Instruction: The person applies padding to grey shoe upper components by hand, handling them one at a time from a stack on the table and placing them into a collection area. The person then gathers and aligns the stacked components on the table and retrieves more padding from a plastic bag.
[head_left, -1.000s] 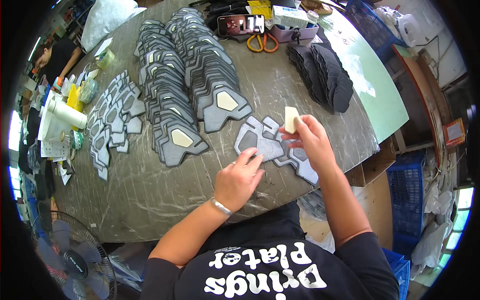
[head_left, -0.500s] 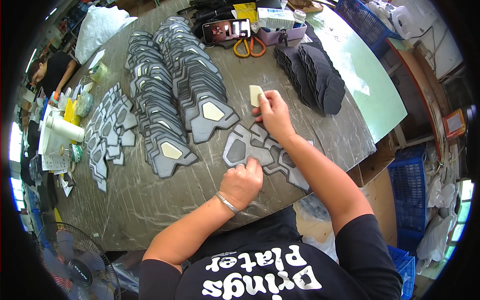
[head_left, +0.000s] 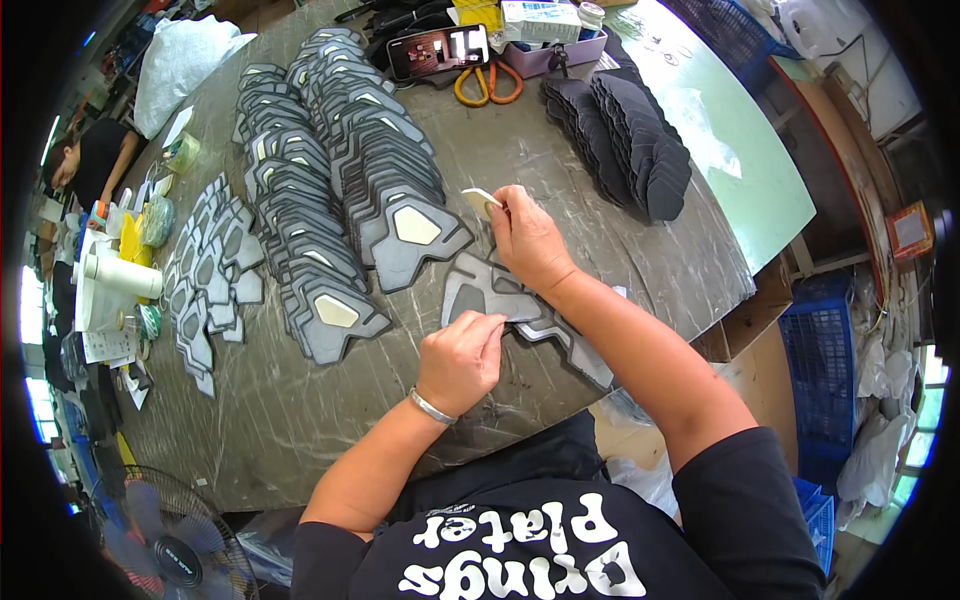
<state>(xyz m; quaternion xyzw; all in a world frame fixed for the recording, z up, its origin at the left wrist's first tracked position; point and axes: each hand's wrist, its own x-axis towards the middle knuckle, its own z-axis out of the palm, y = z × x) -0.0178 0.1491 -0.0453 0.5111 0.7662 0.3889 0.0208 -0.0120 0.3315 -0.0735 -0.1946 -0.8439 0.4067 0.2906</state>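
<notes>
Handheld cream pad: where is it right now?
Head view, upper middle: the cream pad is pinched in the right hand, just right of the two long stacks and beyond the grey piece that the left hand touches.

Bare tabletop (head_left: 235, 420), lower left of frame: passable. Upper-centre lane between 2 rows of grey pieces (head_left: 388, 185) and black stacks (head_left: 628, 140): open down to right hand (head_left: 532, 240). Phone (head_left: 438, 53), orange-handled scissors (head_left: 489, 90) block its top.
</notes>
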